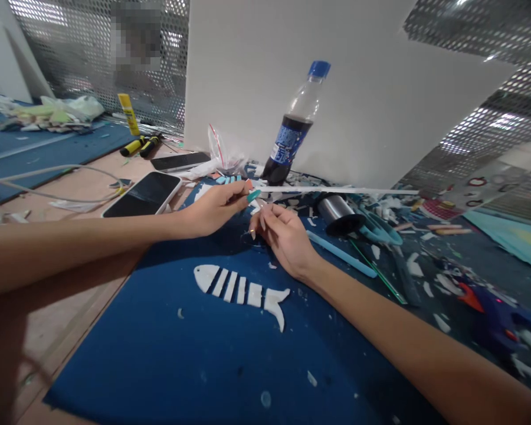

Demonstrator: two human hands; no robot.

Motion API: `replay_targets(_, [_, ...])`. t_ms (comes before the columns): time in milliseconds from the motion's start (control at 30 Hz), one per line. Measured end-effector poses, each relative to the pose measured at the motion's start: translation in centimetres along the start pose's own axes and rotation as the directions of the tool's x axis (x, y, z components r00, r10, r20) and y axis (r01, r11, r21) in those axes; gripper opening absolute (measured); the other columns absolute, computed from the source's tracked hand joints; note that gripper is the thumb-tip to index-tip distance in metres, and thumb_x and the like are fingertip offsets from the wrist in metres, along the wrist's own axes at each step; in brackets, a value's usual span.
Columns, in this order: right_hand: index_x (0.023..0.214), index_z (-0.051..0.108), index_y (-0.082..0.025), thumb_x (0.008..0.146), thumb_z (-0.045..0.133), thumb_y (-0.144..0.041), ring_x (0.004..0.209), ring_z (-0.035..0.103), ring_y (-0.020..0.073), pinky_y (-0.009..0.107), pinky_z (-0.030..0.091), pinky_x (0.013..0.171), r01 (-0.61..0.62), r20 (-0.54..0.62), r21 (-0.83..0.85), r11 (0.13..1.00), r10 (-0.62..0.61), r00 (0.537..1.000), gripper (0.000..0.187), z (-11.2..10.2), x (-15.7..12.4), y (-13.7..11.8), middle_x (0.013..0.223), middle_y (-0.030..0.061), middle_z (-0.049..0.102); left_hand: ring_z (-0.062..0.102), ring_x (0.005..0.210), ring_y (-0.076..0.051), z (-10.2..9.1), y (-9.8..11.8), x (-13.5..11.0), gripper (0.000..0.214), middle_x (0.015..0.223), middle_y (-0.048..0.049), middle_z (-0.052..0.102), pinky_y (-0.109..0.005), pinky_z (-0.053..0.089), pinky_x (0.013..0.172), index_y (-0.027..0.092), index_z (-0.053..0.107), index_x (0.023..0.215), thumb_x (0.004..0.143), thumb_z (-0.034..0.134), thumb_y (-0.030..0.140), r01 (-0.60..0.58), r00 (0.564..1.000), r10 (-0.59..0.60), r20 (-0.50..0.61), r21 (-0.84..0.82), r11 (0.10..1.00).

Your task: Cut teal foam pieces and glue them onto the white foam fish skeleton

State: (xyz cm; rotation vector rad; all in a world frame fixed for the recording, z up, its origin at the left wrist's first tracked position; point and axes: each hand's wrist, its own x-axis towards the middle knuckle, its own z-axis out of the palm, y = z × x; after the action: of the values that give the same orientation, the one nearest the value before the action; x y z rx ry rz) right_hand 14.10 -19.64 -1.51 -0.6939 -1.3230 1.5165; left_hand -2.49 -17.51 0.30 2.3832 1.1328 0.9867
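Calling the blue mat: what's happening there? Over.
Left hand pinching white strip; right hand close below, grip unclear. White fish pieces laid out on blue mat. Bottle behind strip.

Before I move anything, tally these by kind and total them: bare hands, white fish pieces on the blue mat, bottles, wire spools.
Bare hands: 2 (left hand, right hand)
White fish pieces: 6
Bottle: 1
Wire spool: 1
Total: 10

A long, thin, straight white strip (pixel 345 190) extends nearly level rightward from the left fingers (pixel 236 205). Its material cannot be told.
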Motion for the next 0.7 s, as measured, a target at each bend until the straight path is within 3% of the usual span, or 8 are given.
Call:
replay_targets(67, [0.057, 0.048, -0.017, 0.081, 0.057, -0.028, 0.054, 0.049, 0.0084, 0.024, 0.037, 0.057, -0.003, -0.027, 0.015, 1.000, 0.003, 1.000, 0.027, -0.1, 0.0, 0.0, 0.057, -0.0019, 0.054, 0.046, 0.066, -0.012, 0.1, -0.5, 0.0, 0.016, 0.072, -0.0018, 0.050, -0.024, 0.037, 0.061, 0.015, 0.046, 0.079, 0.090, 0.036, 0.019, -0.017, 1.000, 0.016, 0.006, 0.193, 0.981])
replay_targets(167, [0.055, 0.048, -0.017, 0.081, 0.055, -0.025, 0.049, 0.044, 0.0074, 0.024, 0.034, 0.053, -0.009, -0.050, 0.024, 1.000, 0.010, 0.999, 0.027, -0.1, 0.0, 0.0, 0.054, -0.0024, 0.050, 0.049, 0.082, -0.018, 0.4, -1.4, -0.1, 0.017, 0.084, -0.0086, 0.055, -0.030, 0.039, 0.073, 0.011, 0.050, 0.089, 0.090, 0.035, 0.020, -0.099, 0.995, 0.072, 0.074, 0.497, 0.862])
replay_targets(267, [0.054, 0.048, -0.017, 0.079, 0.056, -0.025, 0.046, 0.035, 0.0060, 0.023, 0.028, 0.048, 0.000, -0.088, 0.008, 1.000, 0.001, 0.996, 0.028, 0.0, -0.1, -0.2, 0.053, -0.0038, 0.046, 0.048, 0.087, -0.022, 0.8, -2.1, -0.1, 0.026, 0.090, -0.0108, 0.056, -0.033, 0.038, 0.080, 0.009, 0.052, 0.096, 0.091, 0.035, 0.028, -0.204, 0.976, 0.106, 0.189, 0.635, 0.745])
replay_targets(367, [0.055, 0.049, -0.018, 0.074, 0.062, -0.029, 0.047, 0.033, 0.0062, 0.023, 0.026, 0.046, 0.014, -0.128, -0.029, 0.999, -0.018, 0.992, 0.026, 0.1, -0.1, -0.3, 0.052, -0.0049, 0.043, 0.048, 0.087, -0.021, 1.1, -2.2, 0.2, 0.030, 0.094, -0.0108, 0.056, -0.033, 0.037, 0.082, 0.010, 0.053, 0.100, 0.092, 0.032, 0.029, -0.253, 0.960, 0.096, 0.261, 0.675, 0.693])
replay_targets(500, [0.054, 0.049, -0.019, 0.070, 0.066, -0.035, 0.047, 0.035, 0.0070, 0.023, 0.026, 0.044, 0.007, -0.127, -0.055, 0.998, -0.014, 0.992, 0.029, -0.1, 0.1, -0.3, 0.053, -0.0048, 0.041, 0.048, 0.083, -0.019, 1.3, -2.0, 0.6, 0.030, 0.094, -0.0114, 0.057, -0.032, 0.035, 0.078, 0.012, 0.057, 0.100, 0.092, 0.030, 0.021, -0.311, 0.930, 0.081, 0.358, 0.652, 0.691])
replay_targets(700, [0.054, 0.047, -0.018, 0.069, 0.066, -0.029, 0.046, 0.033, 0.0056, 0.021, 0.029, 0.045, -0.003, -0.165, 0.031, 1.000, 0.008, 0.986, 0.027, -0.5, 0.2, 0.0, 0.053, -0.0053, 0.040, 0.048, 0.081, -0.019, 0.9, -2.0, 0.8, 0.021, 0.089, -0.0104, 0.061, -0.031, 0.033, 0.073, 0.013, 0.057, 0.094, 0.086, 0.038, 0.012, -0.427, 0.881, 0.174, 0.440, 0.581, 0.693])
